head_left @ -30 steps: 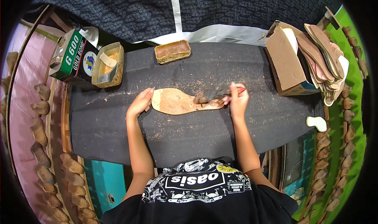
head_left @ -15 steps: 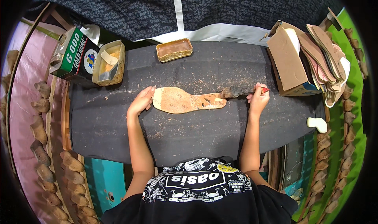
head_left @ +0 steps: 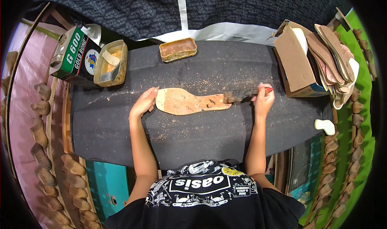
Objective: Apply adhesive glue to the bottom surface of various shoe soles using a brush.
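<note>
A tan, sole-shaped piece [head_left: 179, 102] lies lengthwise on the dark table, its wide end to the left. Its surface looks patchy, with dark specks and a pale band at the wide tip. My left hand [head_left: 144, 103] pinches that tip between thumb and fingers. A dark, crusted brush [head_left: 241, 96] with a red handle end is gripped in my right hand [head_left: 263, 100]. The brush head rests over the narrow right end of the sole piece and hides part of it.
Crumbs dot the table [head_left: 193, 142]. Behind stands a tub of brown stuff [head_left: 178, 51]; at left, a green-black can [head_left: 72, 55] and a tub with a scraper [head_left: 111, 78]. A cardboard box [head_left: 298, 68] of sole shapes [head_left: 330, 51] and a white piece [head_left: 324, 126] are at right.
The brush has shifted slightly left over the narrow end of the sole piece, and my right hand has moved a little with it. My left hand keeps its hold on the wide tip.
</note>
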`<state>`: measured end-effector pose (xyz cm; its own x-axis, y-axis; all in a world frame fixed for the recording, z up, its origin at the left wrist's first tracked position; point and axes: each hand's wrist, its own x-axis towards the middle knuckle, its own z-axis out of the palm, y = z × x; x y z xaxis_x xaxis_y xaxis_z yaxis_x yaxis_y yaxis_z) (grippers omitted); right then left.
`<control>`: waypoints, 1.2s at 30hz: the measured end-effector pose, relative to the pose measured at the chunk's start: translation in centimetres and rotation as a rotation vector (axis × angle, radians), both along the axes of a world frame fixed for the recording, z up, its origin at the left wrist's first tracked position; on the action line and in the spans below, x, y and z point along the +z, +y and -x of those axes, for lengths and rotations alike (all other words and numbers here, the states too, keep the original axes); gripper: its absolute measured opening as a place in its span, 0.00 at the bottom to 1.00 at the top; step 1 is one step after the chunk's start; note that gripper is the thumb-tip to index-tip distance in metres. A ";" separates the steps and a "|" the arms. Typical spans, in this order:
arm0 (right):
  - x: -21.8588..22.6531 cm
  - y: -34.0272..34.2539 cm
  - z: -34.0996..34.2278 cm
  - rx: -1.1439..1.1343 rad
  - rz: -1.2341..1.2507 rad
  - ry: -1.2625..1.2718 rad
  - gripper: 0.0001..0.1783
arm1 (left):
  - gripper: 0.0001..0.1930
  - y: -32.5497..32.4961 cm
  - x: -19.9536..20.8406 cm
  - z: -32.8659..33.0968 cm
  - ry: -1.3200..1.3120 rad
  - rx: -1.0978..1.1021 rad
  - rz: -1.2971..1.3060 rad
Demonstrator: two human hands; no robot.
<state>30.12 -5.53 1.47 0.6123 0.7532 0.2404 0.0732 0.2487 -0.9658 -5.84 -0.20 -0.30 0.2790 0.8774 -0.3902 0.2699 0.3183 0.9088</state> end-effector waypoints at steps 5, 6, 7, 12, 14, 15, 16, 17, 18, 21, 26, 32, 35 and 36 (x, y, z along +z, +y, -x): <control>0.1 -0.3 -0.5 -0.065 -0.057 -0.049 0.07 | 0.15 0.0 0.1 0.0 0.002 -0.007 -0.007; 0.2 -0.4 -0.3 -0.047 -0.084 -0.031 0.07 | 0.15 0.0 0.1 0.0 0.003 -0.008 -0.007; 0.2 -0.4 0.2 -0.049 -0.083 -0.029 0.07 | 0.16 0.0 0.1 -0.1 0.006 -0.010 -0.003; -0.1 -0.3 2.8 0.138 -0.020 0.036 0.05 | 0.16 0.0 0.0 0.1 0.004 -0.011 0.010; 0.1 -0.3 2.3 0.124 -0.027 -0.007 0.05 | 0.16 -0.1 0.1 0.1 -0.011 -0.020 -0.003; 0.3 -0.3 1.6 0.095 -0.029 -0.011 0.05 | 0.16 -0.1 0.3 0.0 -0.010 -0.017 -0.002; 0.1 -0.2 0.6 0.077 -0.022 -0.021 0.06 | 0.16 -0.1 0.5 -0.3 -0.007 -0.009 0.000; 0.0 0.0 0.1 0.013 -0.030 -0.044 0.06 | 0.16 -0.1 0.6 -0.4 -0.005 -0.001 0.002; -0.1 0.0 -0.5 -0.015 -0.044 -0.049 0.06 | 0.16 -0.1 0.6 -0.4 -0.005 -0.001 0.003; -0.3 -0.1 -1.3 -0.048 -0.072 -0.056 0.06 | 0.16 -0.1 0.3 -0.2 -0.012 -0.006 0.008; 0.3 -0.2 1.4 0.032 -0.047 0.096 0.05 | 0.15 0.0 0.3 -0.2 0.010 -0.010 0.009; -0.2 0.1 0.3 -0.018 -0.050 -0.009 0.06 | 0.16 -0.2 0.5 -0.2 0.001 0.005 0.004; -0.7 -0.1 -1.7 -0.086 -0.097 -0.076 0.06 | 0.16 -0.1 0.2 0.0 -0.020 -0.007 0.009; -0.5 -0.1 -1.7 -0.117 -0.107 -0.020 0.06 | 0.16 -0.1 0.2 0.0 -0.022 -0.006 0.008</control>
